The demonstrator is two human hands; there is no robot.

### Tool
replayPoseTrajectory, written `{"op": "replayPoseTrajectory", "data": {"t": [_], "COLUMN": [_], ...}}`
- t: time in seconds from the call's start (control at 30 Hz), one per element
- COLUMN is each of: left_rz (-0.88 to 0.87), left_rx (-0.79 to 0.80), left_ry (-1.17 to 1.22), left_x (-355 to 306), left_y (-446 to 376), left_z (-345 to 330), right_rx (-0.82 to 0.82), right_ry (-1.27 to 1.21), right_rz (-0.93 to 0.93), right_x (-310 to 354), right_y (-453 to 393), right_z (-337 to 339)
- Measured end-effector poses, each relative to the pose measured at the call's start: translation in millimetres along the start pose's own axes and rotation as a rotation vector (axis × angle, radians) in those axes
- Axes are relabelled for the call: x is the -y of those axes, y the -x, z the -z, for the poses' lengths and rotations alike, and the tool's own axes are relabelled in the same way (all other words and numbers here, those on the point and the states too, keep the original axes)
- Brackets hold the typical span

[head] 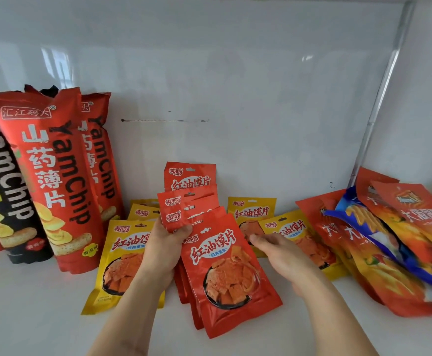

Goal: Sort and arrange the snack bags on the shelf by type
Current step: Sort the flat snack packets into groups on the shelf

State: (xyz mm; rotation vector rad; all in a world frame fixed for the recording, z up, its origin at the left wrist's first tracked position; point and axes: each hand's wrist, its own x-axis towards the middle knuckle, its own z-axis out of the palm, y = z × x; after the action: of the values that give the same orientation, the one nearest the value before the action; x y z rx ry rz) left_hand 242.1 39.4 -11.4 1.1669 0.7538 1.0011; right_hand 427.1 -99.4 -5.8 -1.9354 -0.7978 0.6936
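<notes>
Several red snack bags (225, 268) sit fanned in the left hand (162, 255), whose thumb curls over their upper left edges while the fingers are hidden behind the stack; the grip is closed around the bunch, and the bags' lower ends reach down to the white shelf (43, 317). The right hand (283, 258) reaches forward with its fingers stretched nearly straight, fingertips (254, 238) at the right edge of the front red bag and over a yellow snack bag (290, 235) lying just behind; whether they press on either bag cannot be told, and this hand clasps nothing. One more red bag (189, 176) of the same kind stands against the back wall behind the held bunch. To the left of the left hand lies another yellow bag (118, 258), with more yellow ones tucked behind it. At the far left, tall red yam chip bags (63, 181) stand upright beside a black one (7, 191). At the right, large orange-red bags (379, 273) and a blue bag (399, 250) lie overlapped in a leaning pile.
</notes>
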Motion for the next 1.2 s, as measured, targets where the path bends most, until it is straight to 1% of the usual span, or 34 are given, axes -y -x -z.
{"op": "replayPoseTrajectory", "data": {"t": [0.13,0.3,0.37,0.47,0.53,0.6,0.67,0.8,0.9,1.0,1.13,1.2], "left_rz": [0.015,0.024,0.036,0.066,0.102,0.143,0.176,0.269,0.294,0.245,0.081,0.027], "left_rx": [0.008,0.003,0.001,0.024,0.051,0.055,0.039,0.016,-0.018,-0.045,-0.071,-0.078], "left_ry": [0.006,-0.007,-0.014,0.014,0.029,0.024,0.023,-0.004,-0.064,-0.179,-0.487,-0.586], "left_x": [-1,-6,-11,-20,-25,-26,-23,-11,0,8,8,6], "left_y": [1,2,3,8,13,16,16,14,8,1,-1,-1], "left_z": [0,2,5,5,2,-3,-7,-11,-12,-12,-17,-18], "right_rx": [0.0,0.007,0.043,0.179,0.221,0.196,0.128,0.036,-0.051,-0.105,-0.167,-0.196], "right_ry": [0.03,0.142,0.073,-0.084,-0.091,-0.094,-0.094,0.022,0.171,0.26,0.264,0.264], "right_rz": [0.011,0.038,0.058,0.074,0.122,0.174,0.189,0.133,0.069,0.055,0.08,0.079], "right_x": [0,15,24,29,28,24,22,9,1,0,-3,-5], "right_y": [1,14,20,30,35,36,37,36,40,39,39,39], "right_z": [1,-2,-5,-15,-26,-35,-41,-48,-55,-63,-75,-80]}}
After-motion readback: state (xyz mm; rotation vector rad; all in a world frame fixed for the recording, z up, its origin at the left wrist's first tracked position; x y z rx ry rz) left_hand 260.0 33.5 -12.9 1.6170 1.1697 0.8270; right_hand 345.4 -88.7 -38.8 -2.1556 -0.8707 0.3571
